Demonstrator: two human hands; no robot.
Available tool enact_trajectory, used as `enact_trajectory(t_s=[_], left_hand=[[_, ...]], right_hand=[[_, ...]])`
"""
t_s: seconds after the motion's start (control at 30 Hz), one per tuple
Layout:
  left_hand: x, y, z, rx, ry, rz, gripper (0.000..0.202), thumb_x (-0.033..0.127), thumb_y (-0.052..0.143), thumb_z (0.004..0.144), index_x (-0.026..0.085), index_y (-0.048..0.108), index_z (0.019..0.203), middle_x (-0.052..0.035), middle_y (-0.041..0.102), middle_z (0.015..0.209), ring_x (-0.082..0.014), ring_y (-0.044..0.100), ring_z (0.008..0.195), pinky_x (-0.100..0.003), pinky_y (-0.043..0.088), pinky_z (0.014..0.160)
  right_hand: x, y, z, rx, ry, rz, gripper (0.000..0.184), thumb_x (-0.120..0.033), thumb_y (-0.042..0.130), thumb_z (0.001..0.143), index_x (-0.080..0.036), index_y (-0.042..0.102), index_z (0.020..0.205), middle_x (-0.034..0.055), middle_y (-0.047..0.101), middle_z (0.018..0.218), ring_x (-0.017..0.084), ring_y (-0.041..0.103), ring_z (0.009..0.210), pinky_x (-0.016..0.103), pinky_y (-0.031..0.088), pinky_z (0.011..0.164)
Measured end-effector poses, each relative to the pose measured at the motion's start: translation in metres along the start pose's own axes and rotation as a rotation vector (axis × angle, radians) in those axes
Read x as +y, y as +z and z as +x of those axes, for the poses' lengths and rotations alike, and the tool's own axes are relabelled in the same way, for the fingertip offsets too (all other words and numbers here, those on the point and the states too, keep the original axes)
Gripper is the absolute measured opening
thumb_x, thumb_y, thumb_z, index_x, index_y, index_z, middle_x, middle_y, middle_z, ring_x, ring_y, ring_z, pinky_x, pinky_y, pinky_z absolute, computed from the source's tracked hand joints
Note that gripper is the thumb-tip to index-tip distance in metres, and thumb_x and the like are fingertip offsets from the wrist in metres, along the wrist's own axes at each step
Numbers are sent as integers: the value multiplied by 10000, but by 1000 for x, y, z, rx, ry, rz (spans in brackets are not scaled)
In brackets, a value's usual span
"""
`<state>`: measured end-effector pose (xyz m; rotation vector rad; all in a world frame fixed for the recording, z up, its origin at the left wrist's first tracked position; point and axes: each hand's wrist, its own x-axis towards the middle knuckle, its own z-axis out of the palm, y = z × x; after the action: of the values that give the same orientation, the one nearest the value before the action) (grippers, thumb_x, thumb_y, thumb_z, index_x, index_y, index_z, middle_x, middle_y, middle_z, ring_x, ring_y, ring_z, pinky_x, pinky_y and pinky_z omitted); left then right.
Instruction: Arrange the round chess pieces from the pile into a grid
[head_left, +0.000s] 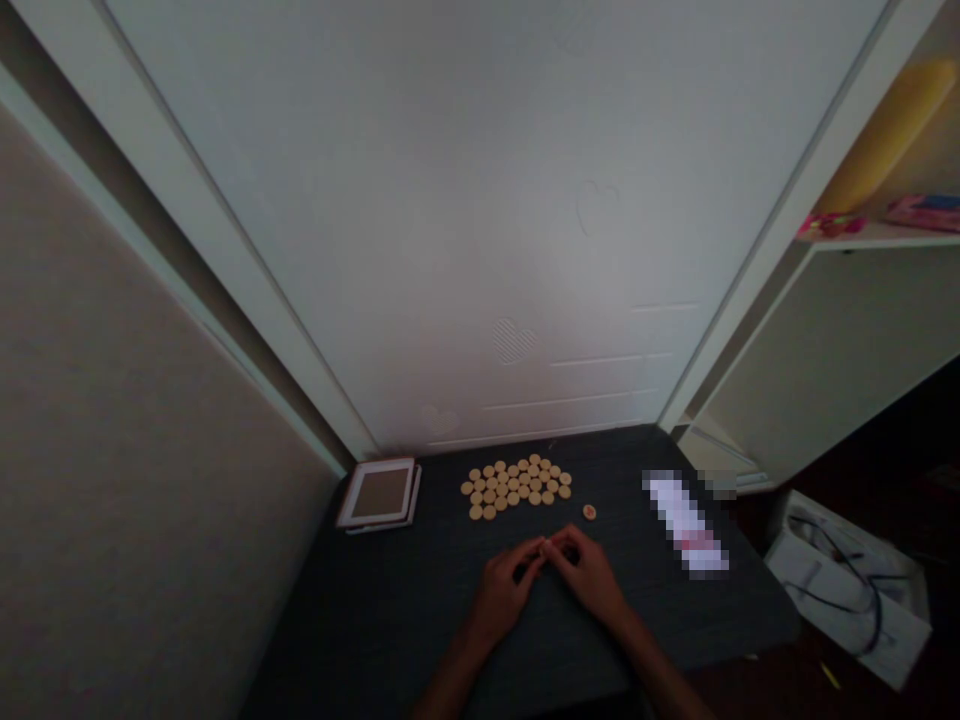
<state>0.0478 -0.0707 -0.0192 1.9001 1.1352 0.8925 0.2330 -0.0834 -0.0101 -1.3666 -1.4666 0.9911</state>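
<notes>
My left hand (508,588) and my right hand (589,572) rest on a dark table (375,620), fingertips meeting in a pinch near the middle. What sits between the fingers is too small and dim to name. Just beyond the hands lies a flat cluster of several round tan discs (516,486). One darker single disc (589,512) lies apart, right of the cluster and a little ahead of my right hand.
A white-framed tablet (380,494) lies at the table's far left corner. A blurred white and pink object (686,524) lies at the right. A pale wall stands behind the table. White shelving (847,340) and a white bag with black cords (851,585) are at the right.
</notes>
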Motion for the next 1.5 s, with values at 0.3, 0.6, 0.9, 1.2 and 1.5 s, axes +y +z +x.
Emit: enact_trajectory(t_s=[0.3,0.6,0.9,1.2,1.5], left_hand=[[1,2,0,38,-11,-25,319,333,605,947,284,677,1253,-23,781,1103,-201,753,933,-347,594,926],[4,-1,3,19,-17,-53,326,325,565,967,302,665,1276,-1,780,1109,-175,761,854,-299,603,871],[8,-3,4,20,-25,-37,327,319,555,965,296,669,1270,-1,773,1138,-190,762,888,-319,600,897],[5,1,2,64,10,13,244,295,603,949,261,702,1169,-17,787,1083,-186,764,886,-329,598,911],[7,1,1,61,3,46,232,314,589,963,266,684,1170,-6,783,1069,-175,759,871,-329,597,898]], right_hand=[[-1,-1,0,-17,-34,13,337,-534,555,950,-227,695,968,45,765,888,213,721,822,308,548,757],[0,-2,-2,-60,-66,-2,348,-441,637,907,-251,677,1196,38,765,974,203,709,842,309,558,770],[6,1,-3,-11,-117,-72,354,-461,655,897,-247,696,1176,53,742,986,210,690,837,324,553,776],[23,-32,-4,133,-309,-288,298,-406,638,923,-281,682,1191,93,695,1136,292,623,1100,486,483,1016],[44,-75,16,254,-370,-502,288,-415,660,911,-276,697,1162,115,563,1339,320,521,1249,539,456,1047]])
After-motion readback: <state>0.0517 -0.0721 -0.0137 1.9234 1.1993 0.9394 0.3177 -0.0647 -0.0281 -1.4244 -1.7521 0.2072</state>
